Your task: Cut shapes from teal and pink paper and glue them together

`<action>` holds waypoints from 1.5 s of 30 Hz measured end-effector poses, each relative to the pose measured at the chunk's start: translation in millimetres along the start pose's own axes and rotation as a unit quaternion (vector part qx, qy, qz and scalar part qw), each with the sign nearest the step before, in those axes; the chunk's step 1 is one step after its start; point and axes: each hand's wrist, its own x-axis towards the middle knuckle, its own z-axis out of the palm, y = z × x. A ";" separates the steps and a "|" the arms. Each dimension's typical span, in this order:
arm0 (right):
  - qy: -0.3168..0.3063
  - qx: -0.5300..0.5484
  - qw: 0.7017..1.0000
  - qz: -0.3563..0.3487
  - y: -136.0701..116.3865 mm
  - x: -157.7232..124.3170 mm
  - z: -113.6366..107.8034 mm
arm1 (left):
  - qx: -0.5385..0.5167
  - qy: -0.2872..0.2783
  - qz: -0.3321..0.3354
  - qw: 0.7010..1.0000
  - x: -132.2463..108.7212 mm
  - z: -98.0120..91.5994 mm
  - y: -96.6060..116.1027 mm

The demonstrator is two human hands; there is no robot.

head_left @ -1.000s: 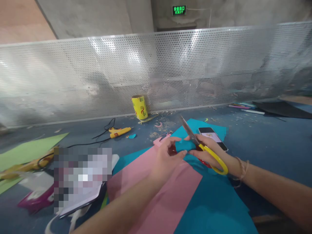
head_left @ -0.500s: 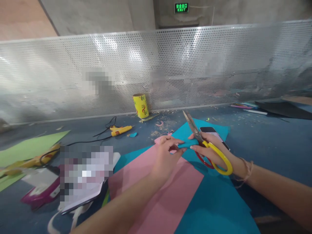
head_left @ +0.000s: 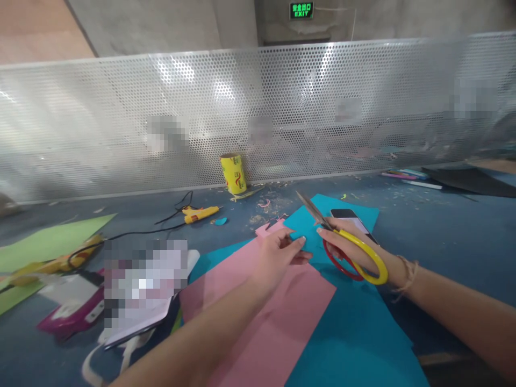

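Now holding yellow-and-red scissors [head_left: 341, 234] in the right hand [head_left: 350, 246] above blue paper [head_left: 346, 328], beside the left hand [head_left: 276, 253], curled narrow near the far edge of the pink sheet [head_left: 282, 333]; cannot tell whether pinching anything.

concrete wall [head_left: 161, 27] behind a perforated screen [head_left: 282, 86]

the silvery metal screen, punched with small round holes, runs the full width along the far side of a dark blue table [head_left: 423, 247]. white glare [head_left: 175, 70] shows on it in patches and slanting streaks. above, the wall is grey and rough, with an orange-tinted section [head_left: 36, 29] at upper left. a green-lit exit sign [head_left: 301, 10], lettered in chinese and english, glows near the top, a thin wire [head_left: 354, 24] beside it.
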 end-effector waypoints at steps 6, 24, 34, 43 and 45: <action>0.021 0.100 0.994 0.037 3.8 1.0 6.3 | 0.013 -0.011 0.000 1.000 -1.0 1.7 1.1; 0.012 0.041 0.999 -0.012 8.0 -0.7 4.0 | 0.032 -0.024 0.002 0.999 -2.2 0.9 0.5; 0.023 -0.021 0.999 -0.030 -3.6 -2.6 0.4 | 0.087 -0.062 0.009 0.994 -2.2 1.9 -3.5; 0.055 -0.061 0.995 -0.062 0.1 0.1 -0.1 | 0.066 -0.052 -0.016 0.996 -2.9 2.8 -0.4; 0.066 -0.070 0.993 -0.064 -0.7 1.3 1.4 | 0.052 -0.063 -0.025 0.996 -3.5 2.3 -0.1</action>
